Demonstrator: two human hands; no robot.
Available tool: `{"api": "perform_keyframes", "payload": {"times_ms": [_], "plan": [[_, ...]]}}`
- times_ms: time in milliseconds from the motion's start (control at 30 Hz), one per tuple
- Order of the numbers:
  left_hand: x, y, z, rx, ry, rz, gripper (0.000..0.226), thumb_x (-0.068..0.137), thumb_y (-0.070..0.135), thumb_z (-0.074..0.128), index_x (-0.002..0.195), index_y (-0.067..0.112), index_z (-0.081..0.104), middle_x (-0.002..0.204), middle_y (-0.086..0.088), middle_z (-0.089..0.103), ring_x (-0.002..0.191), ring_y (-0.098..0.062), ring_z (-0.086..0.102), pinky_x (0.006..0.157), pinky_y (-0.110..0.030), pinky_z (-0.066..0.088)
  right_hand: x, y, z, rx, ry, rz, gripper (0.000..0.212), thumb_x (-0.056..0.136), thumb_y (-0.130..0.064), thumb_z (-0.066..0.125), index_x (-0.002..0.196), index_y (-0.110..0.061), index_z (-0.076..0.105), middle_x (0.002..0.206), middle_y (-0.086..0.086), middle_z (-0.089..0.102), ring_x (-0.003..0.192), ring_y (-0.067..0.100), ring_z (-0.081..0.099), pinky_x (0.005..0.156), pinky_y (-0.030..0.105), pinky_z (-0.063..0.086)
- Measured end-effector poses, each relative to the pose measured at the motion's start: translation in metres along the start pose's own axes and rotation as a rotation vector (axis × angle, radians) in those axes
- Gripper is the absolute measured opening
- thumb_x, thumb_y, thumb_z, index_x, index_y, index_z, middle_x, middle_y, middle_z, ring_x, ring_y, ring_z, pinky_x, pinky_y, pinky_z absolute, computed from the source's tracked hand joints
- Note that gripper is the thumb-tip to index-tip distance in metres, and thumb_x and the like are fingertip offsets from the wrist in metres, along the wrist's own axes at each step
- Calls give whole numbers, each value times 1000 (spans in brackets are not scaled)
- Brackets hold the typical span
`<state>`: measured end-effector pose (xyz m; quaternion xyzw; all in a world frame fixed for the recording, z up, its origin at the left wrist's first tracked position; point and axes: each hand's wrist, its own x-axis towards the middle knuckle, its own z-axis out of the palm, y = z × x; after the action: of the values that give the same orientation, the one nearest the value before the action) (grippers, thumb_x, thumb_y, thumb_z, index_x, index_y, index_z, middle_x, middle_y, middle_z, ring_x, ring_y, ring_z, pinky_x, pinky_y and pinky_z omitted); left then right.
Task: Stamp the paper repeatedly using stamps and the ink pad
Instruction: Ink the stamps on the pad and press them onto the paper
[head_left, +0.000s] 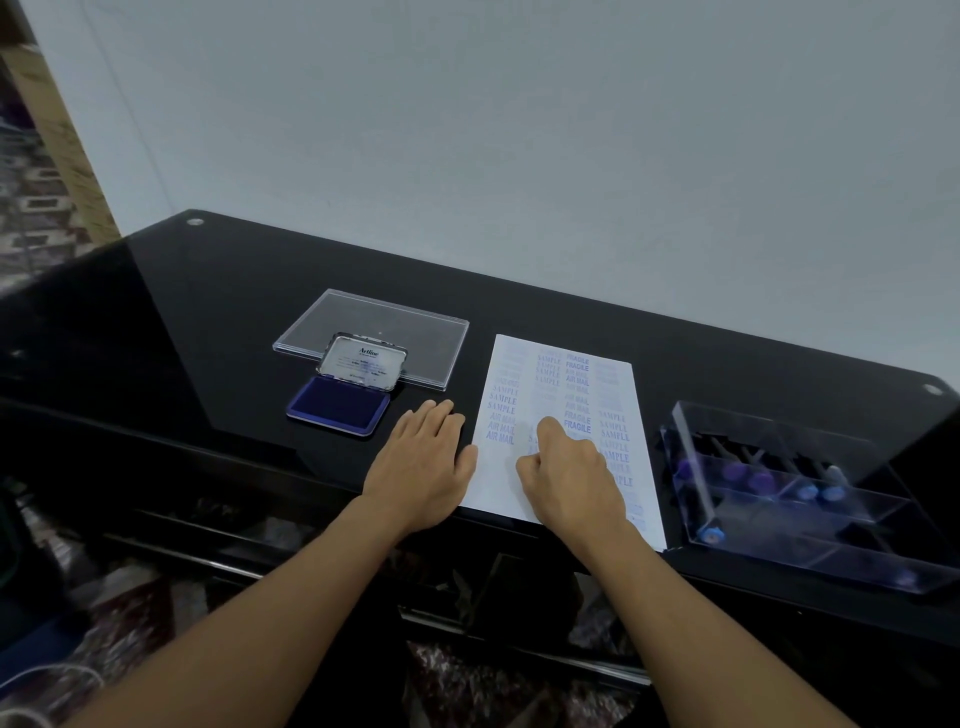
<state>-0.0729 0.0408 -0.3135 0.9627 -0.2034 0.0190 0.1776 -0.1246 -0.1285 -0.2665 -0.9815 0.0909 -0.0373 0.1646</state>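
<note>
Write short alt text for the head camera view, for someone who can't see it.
A person's right hand presses down, closed, on a white paper covered in blue stamps, while the left hand lies flat at its edge. An open blue ink pad sits left; a clear tray of stamps sits right.

This looks like a room in a home, set up as a small desk spot. A glossy black glass table (234, 291) stands against a plain pale wall (519, 130), and a patterned rug (31, 208) covers the floor at the left edge and beneath the table. On the table are office items: an open ink pad (337, 408), a stamped paper (561, 431) and a clear tray (810, 499) holding what seem to be stamps.
</note>
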Motion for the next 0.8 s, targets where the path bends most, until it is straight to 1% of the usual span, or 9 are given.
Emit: {"api": "perform_keyframes", "payload": {"times_ms": [33,133,267,433,533,667,800], "plan": [[0,0,0,-3,3,-1,54,105,40,28,152,13,29,164,-5,19,153,-21,8,125,-38,5,0,0,-1,2,0,2,9,98,-25,42,94,-17,42,77,2,54,71,20,54,59,37,46],[0,0,0,-4,11,-2,54,105,40,29,152,13,30,164,-5,19,152,-20,8,125,-38,5,-1,-1,-1,-6,3,5,9,97,-23,42,93,-15,41,74,3,52,67,21,51,56,35,40],[-1,0,1,-9,25,3,54,104,41,29,151,14,31,164,-4,21,152,-20,9,125,-37,6,-3,0,-2,-22,7,-7,9,98,-25,41,95,-17,41,75,1,52,67,19,51,56,33,40],[-1,-2,3,-10,57,8,53,103,41,30,149,15,34,162,-4,24,152,-20,12,124,-37,7,1,0,-3,-20,-4,-7,9,99,-27,42,96,-19,43,78,-1,54,70,17,55,59,33,44],[0,-2,4,-13,62,7,53,103,42,30,149,16,35,162,-3,25,152,-19,13,125,-37,8,1,0,-3,-19,-5,-10,9,98,-28,43,95,-19,43,78,-1,55,69,16,55,58,33,45],[-1,-2,4,-12,71,6,53,103,43,31,149,17,35,161,-2,26,151,-18,15,125,-36,9,1,1,-9,-50,-17,-19,11,97,-27,43,90,-18,41,78,0,56,67,18,53,55,32,39],[-1,-3,3,-22,68,5,54,103,43,30,151,17,33,162,-1,25,151,-17,14,124,-35,7,12,1,-34,30,64,10,17,95,-26,47,83,-14,43,76,4,59,62,20,50,50,30,35]]}}
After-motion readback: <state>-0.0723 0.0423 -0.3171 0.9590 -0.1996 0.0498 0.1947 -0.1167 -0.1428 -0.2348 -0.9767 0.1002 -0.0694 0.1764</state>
